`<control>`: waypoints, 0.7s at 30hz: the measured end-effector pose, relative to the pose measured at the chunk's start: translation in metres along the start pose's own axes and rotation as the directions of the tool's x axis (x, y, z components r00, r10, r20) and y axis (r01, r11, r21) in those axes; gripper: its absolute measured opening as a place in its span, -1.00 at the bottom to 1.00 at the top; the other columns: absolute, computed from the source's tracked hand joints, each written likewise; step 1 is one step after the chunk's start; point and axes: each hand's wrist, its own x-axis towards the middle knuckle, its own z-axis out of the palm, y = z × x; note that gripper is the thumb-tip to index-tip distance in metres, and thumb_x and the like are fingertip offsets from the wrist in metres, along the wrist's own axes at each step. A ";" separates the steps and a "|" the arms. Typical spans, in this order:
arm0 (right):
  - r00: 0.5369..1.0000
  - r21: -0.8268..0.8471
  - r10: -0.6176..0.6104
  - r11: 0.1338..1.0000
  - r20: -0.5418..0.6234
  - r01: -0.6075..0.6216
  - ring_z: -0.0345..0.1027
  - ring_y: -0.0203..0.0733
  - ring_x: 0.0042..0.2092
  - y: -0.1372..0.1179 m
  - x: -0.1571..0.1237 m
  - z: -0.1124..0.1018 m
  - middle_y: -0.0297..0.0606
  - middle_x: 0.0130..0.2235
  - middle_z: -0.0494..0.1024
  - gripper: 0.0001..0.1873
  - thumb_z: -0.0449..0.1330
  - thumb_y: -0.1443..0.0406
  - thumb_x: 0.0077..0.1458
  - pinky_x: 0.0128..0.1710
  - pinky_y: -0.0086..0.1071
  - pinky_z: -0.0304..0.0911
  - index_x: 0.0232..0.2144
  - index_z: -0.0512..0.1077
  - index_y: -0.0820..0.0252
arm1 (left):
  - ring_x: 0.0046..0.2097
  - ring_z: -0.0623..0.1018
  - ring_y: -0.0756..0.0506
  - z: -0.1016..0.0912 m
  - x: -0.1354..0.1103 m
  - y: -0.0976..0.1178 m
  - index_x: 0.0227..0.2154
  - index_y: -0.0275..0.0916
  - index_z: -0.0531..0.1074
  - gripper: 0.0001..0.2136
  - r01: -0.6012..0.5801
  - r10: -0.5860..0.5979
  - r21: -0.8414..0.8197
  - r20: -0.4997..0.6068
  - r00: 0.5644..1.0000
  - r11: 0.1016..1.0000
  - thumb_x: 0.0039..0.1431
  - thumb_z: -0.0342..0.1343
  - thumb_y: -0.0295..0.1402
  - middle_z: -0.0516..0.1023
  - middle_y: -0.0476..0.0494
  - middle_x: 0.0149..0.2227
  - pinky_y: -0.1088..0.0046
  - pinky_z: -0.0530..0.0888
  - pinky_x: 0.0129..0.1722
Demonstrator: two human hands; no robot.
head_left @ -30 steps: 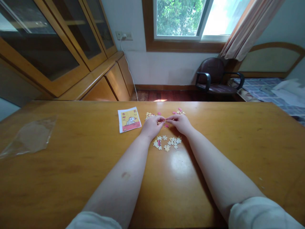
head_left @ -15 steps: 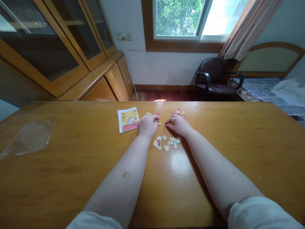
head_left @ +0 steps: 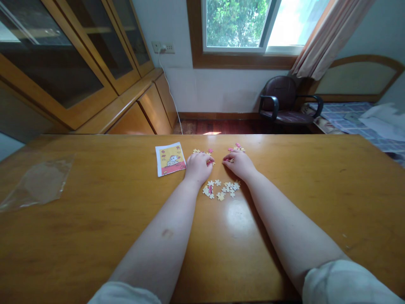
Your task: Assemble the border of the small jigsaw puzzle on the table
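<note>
Pink pieces perhaps against right hand

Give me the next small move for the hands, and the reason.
Probably reach the right hand back for the pink piece nearer the person: it stands out among pale pieces, while other pink pieces lie just beyond that hand.
</note>
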 end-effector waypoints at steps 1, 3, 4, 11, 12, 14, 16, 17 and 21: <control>1.000 -0.005 0.007 1.000 0.000 -0.007 0.39 -0.15 -0.11 0.000 0.000 0.000 -0.21 -0.20 0.54 -0.86 0.25 0.26 0.04 -0.04 -0.34 0.25 -0.35 0.60 0.14 | -0.07 0.49 -0.16 0.001 0.000 0.000 -0.35 -0.07 0.60 -0.83 -0.003 0.002 0.003 0.011 1.000 1.000 0.10 0.10 -0.37 0.61 -0.02 -0.21 0.28 0.37 -0.01; 0.999 -0.010 0.027 1.000 -0.018 -0.027 0.39 -0.15 -0.12 -0.001 0.000 -0.001 -0.20 -0.20 0.54 -0.86 0.23 0.30 0.04 -0.05 -0.33 0.25 -0.35 0.60 0.15 | -0.05 0.48 -0.16 0.002 0.000 -0.001 -0.37 -0.05 0.61 -0.83 0.003 -0.003 0.000 0.024 1.000 1.000 0.08 0.11 -0.39 0.61 -0.01 -0.21 0.27 0.36 0.01; 0.999 -0.006 0.030 1.000 -0.031 -0.030 0.38 -0.15 -0.12 -0.002 0.000 -0.002 -0.19 -0.20 0.54 -0.86 0.23 0.31 0.04 -0.05 -0.32 0.25 -0.35 0.60 0.16 | -0.04 0.48 -0.16 0.002 0.000 -0.002 -0.38 -0.04 0.61 -0.82 0.005 -0.005 -0.004 0.025 1.000 1.000 0.07 0.11 -0.40 0.62 0.00 -0.20 0.26 0.35 0.02; 0.848 0.265 -0.293 0.946 0.441 0.189 0.38 -0.29 -0.35 -0.024 -0.011 -0.010 -0.34 -0.37 0.54 -0.79 0.37 0.25 -0.14 -0.31 -0.45 0.26 -0.34 0.61 0.09 | -0.04 0.48 -0.20 0.003 0.001 -0.004 -0.37 -0.06 0.61 -0.81 0.060 -0.060 0.006 -0.010 0.998 0.998 0.08 0.10 -0.41 0.62 -0.05 -0.20 0.22 0.36 0.01; 0.825 0.280 -0.312 0.940 0.471 0.196 0.38 -0.30 -0.35 -0.026 -0.012 -0.011 -0.35 -0.35 0.54 -0.76 0.39 0.26 -0.18 -0.32 -0.46 0.25 -0.33 0.61 0.09 | -0.04 0.48 -0.20 0.002 0.001 -0.004 -0.36 -0.07 0.60 -0.81 0.071 -0.071 0.004 -0.015 0.997 0.997 0.09 0.09 -0.41 0.62 -0.06 -0.20 0.23 0.37 0.01; 0.805 0.286 -0.320 0.938 0.500 0.196 0.38 -0.31 -0.34 -0.028 -0.013 -0.012 -0.34 -0.33 0.54 -0.75 0.41 0.28 -0.21 -0.32 -0.47 0.24 -0.35 0.62 0.10 | -0.05 0.48 -0.19 0.002 0.001 -0.003 -0.33 -0.10 0.59 -0.82 0.085 -0.085 -0.010 -0.024 0.996 0.996 0.11 0.08 -0.41 0.61 -0.08 -0.20 0.25 0.37 0.02; 0.798 0.284 -0.309 0.942 0.517 0.181 0.37 -0.31 -0.35 -0.028 -0.011 -0.012 -0.33 -0.34 0.54 -0.80 0.40 0.29 -0.19 -0.33 -0.48 0.24 -0.39 0.61 0.13 | -0.05 0.48 -0.17 0.002 0.001 -0.002 -0.32 -0.12 0.58 -0.81 0.085 -0.086 -0.028 -0.030 0.996 0.996 0.11 0.07 -0.41 0.61 -0.09 -0.20 0.26 0.36 0.03; 0.798 0.282 -0.302 0.944 0.522 0.172 0.37 -0.32 -0.36 -0.027 -0.011 -0.012 -0.33 -0.35 0.54 -0.84 0.39 0.30 -0.18 -0.34 -0.48 0.23 -0.41 0.61 0.15 | -0.05 0.48 -0.17 0.002 0.002 -0.002 -0.31 -0.13 0.58 -0.81 0.081 -0.082 -0.035 -0.031 0.996 0.996 0.12 0.06 -0.41 0.60 -0.09 -0.20 0.26 0.36 0.03; 0.796 0.282 -0.303 0.944 0.524 0.173 0.36 -0.33 -0.37 -0.025 -0.009 -0.011 -0.35 -0.40 0.53 -0.94 0.35 0.32 -0.12 -0.34 -0.48 0.22 -0.49 0.57 0.18 | -0.06 0.49 -0.17 0.004 0.003 -0.004 -0.31 -0.15 0.58 -0.81 0.065 -0.066 -0.052 -0.033 0.997 0.997 0.12 0.05 -0.41 0.60 -0.09 -0.20 0.26 0.36 0.02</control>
